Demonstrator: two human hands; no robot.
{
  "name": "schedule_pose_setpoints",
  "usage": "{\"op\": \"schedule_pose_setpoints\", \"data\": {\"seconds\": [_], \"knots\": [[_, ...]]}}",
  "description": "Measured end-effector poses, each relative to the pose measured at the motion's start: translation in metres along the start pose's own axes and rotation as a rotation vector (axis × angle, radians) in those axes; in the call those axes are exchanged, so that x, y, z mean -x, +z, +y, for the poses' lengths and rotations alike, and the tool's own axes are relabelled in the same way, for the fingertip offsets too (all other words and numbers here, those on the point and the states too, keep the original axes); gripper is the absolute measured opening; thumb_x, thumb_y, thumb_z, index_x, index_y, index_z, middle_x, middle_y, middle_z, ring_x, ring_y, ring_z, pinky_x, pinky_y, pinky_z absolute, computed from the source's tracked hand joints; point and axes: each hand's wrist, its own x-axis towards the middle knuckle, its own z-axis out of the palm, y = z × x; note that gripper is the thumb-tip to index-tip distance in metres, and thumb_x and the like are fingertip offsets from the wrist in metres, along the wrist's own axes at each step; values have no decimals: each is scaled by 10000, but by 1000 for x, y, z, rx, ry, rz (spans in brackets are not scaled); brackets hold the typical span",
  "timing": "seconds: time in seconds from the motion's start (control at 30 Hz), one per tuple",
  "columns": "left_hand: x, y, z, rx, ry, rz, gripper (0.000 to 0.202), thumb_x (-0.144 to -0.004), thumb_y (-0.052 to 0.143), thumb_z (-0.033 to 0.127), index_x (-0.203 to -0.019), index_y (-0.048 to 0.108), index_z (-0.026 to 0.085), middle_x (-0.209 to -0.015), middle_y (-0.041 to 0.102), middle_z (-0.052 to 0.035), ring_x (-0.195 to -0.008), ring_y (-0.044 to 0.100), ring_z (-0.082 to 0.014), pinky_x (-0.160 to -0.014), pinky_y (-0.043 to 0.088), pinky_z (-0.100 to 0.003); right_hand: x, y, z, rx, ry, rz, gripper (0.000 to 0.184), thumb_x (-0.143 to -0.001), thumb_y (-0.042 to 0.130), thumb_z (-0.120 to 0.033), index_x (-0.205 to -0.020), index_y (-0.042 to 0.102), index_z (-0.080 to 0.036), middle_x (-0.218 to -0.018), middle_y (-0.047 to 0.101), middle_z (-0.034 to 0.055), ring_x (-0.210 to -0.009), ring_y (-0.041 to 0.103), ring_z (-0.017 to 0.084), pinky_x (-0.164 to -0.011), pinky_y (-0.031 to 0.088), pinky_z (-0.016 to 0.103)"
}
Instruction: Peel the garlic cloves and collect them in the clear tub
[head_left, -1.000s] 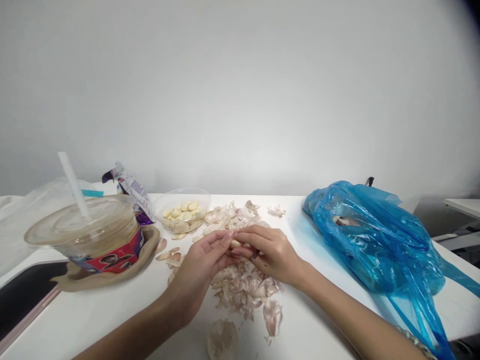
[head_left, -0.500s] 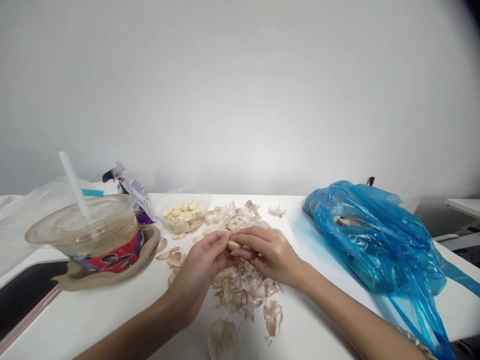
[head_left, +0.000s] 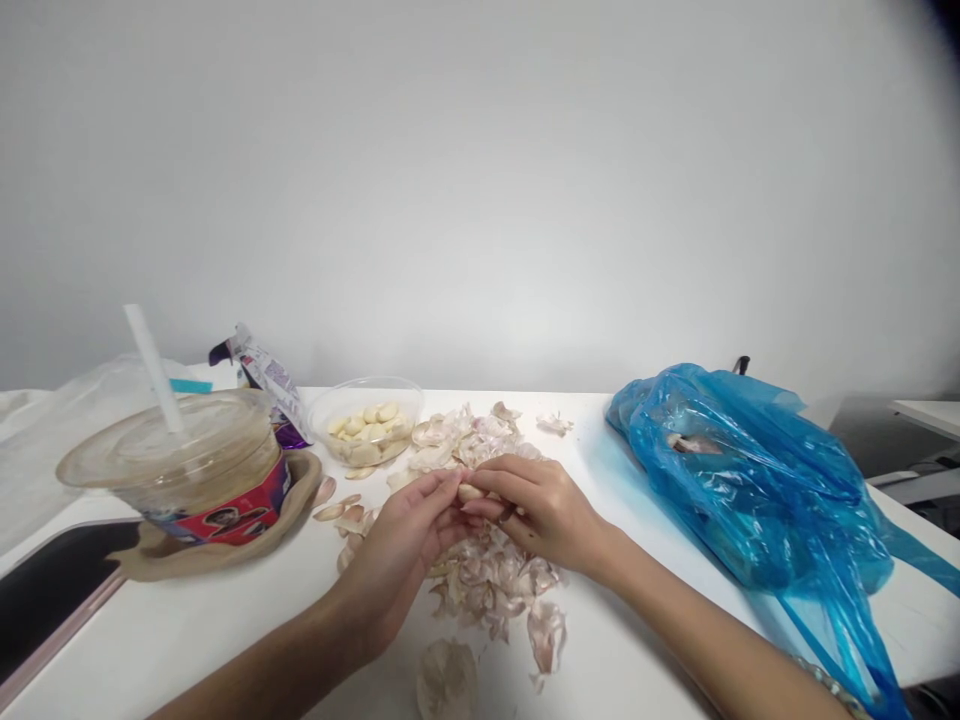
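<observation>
Both hands meet over the middle of the white table point(head_left: 187, 630), pinching one pale garlic clove point(head_left: 471, 492) between their fingertips. My left hand point(head_left: 401, 545) closes on it from the left, my right hand point(head_left: 536, 505) from the right. Under and around them lies a heap of pinkish garlic skins point(head_left: 487, 580). A clear plastic bowl point(head_left: 365, 420) with several peeled cloves stands just behind, to the left. A few unpeeled cloves point(head_left: 337, 510) lie left of my left hand.
A lidded drink cup with a white straw point(head_left: 187, 465) sits on a brown holder at the left, a dark tablet point(head_left: 45, 590) in front of it. A purple snack packet point(head_left: 262, 380) stands behind. A crumpled blue plastic bag point(head_left: 750, 480) fills the right side.
The hands have hardly moved; the fingers have shifted slightly on the clove. The view has drifted a little.
</observation>
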Motion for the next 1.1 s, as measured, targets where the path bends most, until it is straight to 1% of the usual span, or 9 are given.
{"op": "schedule_pose_setpoints", "data": {"seconds": [0.1, 0.3, 0.47, 0.6, 0.77, 0.9, 1.1], "knots": [[-1, 0, 0, -10, 1, -6, 173, -823, 488, 295, -863, 608, 178, -844, 642, -52, -800, 575, -151, -804, 461, -286, 0, 0, 0, -1, -1, 1, 216, -856, 455, -154, -1054, 540, -168, -929, 627, 72, -777, 596, 146, -637, 501, 258], [1, 1, 1, -4, -21, 14, 156, -826, 487, 283, -856, 596, 176, -838, 639, -45, -787, 574, -147, -797, 465, -295, 0, 0, 1, 12, -9, 0, 188, -872, 449, -200, -1027, 549, -163, -914, 628, 74, -776, 599, 145, -639, 499, 253], [2, 2, 1, 16, -26, -18, 149, -827, 486, 286, -829, 586, 176, -789, 640, -33, -759, 575, -138, -756, 471, -268, 1, -1, -2, 38, -18, -17, 187, -877, 449, -213, -1027, 549, -161, -922, 626, 78, -775, 599, 146, -632, 497, 249], [1, 1, 0, 10, -15, -20, 157, -831, 478, 281, -823, 591, 172, -781, 635, -27, -749, 574, -131, -762, 472, -267, 1, -1, -2, 40, -22, -18, 205, -882, 442, -216, -1053, 538, -157, -939, 623, 81, -792, 599, 151, -643, 502, 256], [-1, 1, 2, -9, 16, -14, 142, -821, 501, 264, -821, 597, 160, -774, 632, -23, -749, 572, -117, -778, 467, -250, 1, 0, 1, 30, -20, -10, 221, -864, 457, -167, -1074, 523, -156, -967, 615, 76, -819, 595, 147, -666, 505, 257], [1, 4, 5, -58, 27, 2, 134, -809, 525, 263, -859, 579, 151, -774, 640, -36, -777, 578, -129, -804, 457, -263, 2, 0, 2, 17, -27, 5, 249, -837, 458, -108, -1072, 516, -166, -973, 614, 71, -826, 591, 143, -655, 509, 248], [1, 3, 4, -78, 67, -2, 138, -800, 536, 266, -841, 601, 151, -765, 639, -38, -763, 580, -130, -788, 465, -258, 2, 0, 2, 23, -43, 27, 228, -856, 453, -142, -1073, 516, -176, -994, 616, 78, -844, 599, 147, -667, 516, 253]]}}
